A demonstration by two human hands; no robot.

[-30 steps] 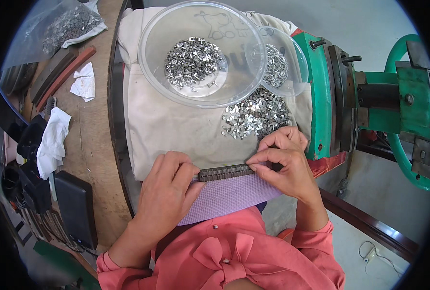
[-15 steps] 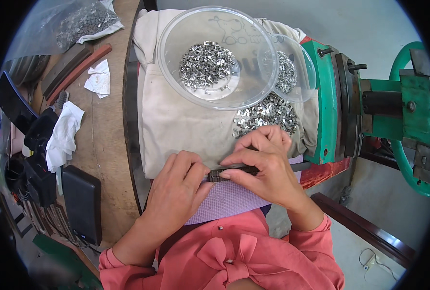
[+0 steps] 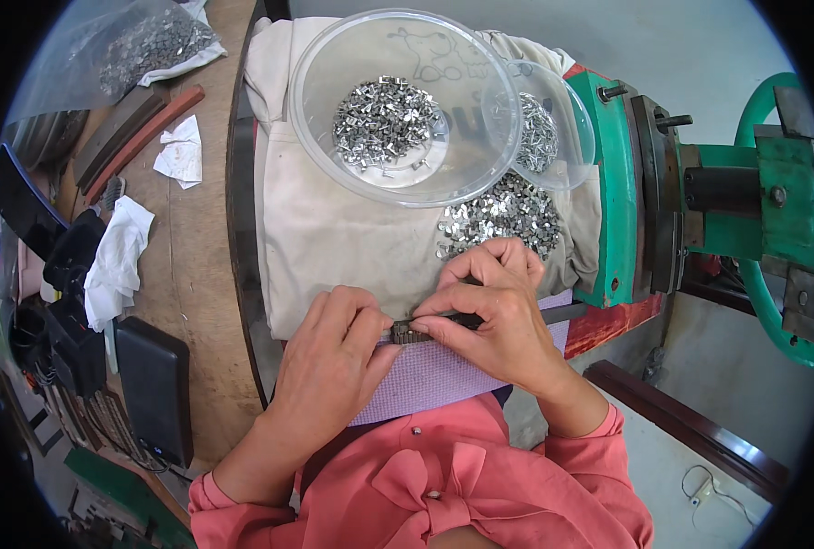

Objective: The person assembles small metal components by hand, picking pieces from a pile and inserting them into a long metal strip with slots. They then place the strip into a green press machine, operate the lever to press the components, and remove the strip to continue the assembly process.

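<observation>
Between my hands is a dark slotted metal bar (image 3: 409, 333), held low over a purple textured mat (image 3: 421, 389). My left hand (image 3: 326, 361) is closed in a pinch at the bar's left end. Thumb and fingers of my right hand (image 3: 497, 316) grip it farther right, covering part of it. A dark rod (image 3: 564, 314) shows to the right of that hand; whether it joins the bar cannot be seen. Just beyond my right hand lies a loose pile of small shiny metal pieces (image 3: 508, 215) on beige cloth (image 3: 325, 242).
A large clear plastic bowl (image 3: 299, 137) holds many small metal clips; a smaller clear bowl (image 3: 588, 137) beside it holds thin metal pins. At right stands a green machine (image 3: 602, 238) with a handwheel (image 3: 755, 311). The wooden table (image 3: 201, 302) at left carries a black power bank (image 3: 154, 389) and tissues (image 3: 122, 261).
My right thumb and fingers have shifted slightly left along the bar. The left hand stays nearly in place, and the whole view has moved a little.
</observation>
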